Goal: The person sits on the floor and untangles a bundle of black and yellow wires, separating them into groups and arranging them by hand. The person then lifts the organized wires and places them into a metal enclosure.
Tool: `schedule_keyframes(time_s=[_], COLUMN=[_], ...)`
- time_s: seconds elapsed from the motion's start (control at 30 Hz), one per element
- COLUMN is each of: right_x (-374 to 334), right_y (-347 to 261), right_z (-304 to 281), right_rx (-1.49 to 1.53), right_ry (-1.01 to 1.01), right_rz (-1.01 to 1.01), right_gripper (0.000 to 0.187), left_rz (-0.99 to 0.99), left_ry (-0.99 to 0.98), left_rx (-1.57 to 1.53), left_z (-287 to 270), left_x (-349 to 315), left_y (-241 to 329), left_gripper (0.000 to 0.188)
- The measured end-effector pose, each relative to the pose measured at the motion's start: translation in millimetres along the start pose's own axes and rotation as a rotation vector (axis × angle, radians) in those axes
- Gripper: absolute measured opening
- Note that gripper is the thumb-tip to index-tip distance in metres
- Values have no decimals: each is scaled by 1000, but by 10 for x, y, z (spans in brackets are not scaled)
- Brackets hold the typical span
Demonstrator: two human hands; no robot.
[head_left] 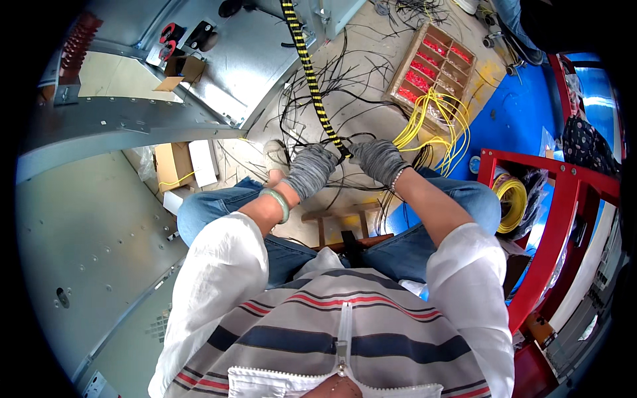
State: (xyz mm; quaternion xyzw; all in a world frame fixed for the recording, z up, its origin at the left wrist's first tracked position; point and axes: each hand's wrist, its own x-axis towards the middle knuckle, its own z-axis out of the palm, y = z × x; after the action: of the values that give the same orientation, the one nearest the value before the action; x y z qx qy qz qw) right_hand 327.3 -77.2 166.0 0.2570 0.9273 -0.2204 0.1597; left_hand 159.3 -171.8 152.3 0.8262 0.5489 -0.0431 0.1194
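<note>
Striped cable bundle [311, 77]: our left hand [310, 172] and right hand [380, 162] extend forward, backs up, grasping its near end, remainder running ahead.

Banded black and yellow along the cable [308, 66]; streaked grey over the gloves [310, 172]; bright yellow in the wires [429, 101]; faded blue on the jeans [207, 211].

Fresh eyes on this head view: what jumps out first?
The black-and-yellow striped cable bundle, running from the top edge to between the gray-gloved left hand and right hand. Then, upper right, yellow wires looping across the near end of a wooden tray with red pieces. Far right, a bright red frame.
</note>
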Motion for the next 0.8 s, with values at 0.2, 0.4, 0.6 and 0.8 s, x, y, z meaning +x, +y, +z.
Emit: schedule_keyframes(time_s=[0.2,0.4,0.6,0.8], right_x=[-71,-359,-85,-165], right_y=[-54,-441,-387,-433], right_z=[66,310,968,714], right_rx=[-40,608,1459,1522], right_ry=[205,604,556,346], right_rz=[87,410,533,685], right_gripper=[25,25,30,24], left_rz=[-12,-199,-552,-777], left_ry=[-106,-239,-236,-225], left_rx=[39,-176,-1056,-1806], left_z=[-63,-235,0,-110], left_x=[145,94,-156,-289], left_y=[25,37,184,382], left_gripper=[21,28,28,35])
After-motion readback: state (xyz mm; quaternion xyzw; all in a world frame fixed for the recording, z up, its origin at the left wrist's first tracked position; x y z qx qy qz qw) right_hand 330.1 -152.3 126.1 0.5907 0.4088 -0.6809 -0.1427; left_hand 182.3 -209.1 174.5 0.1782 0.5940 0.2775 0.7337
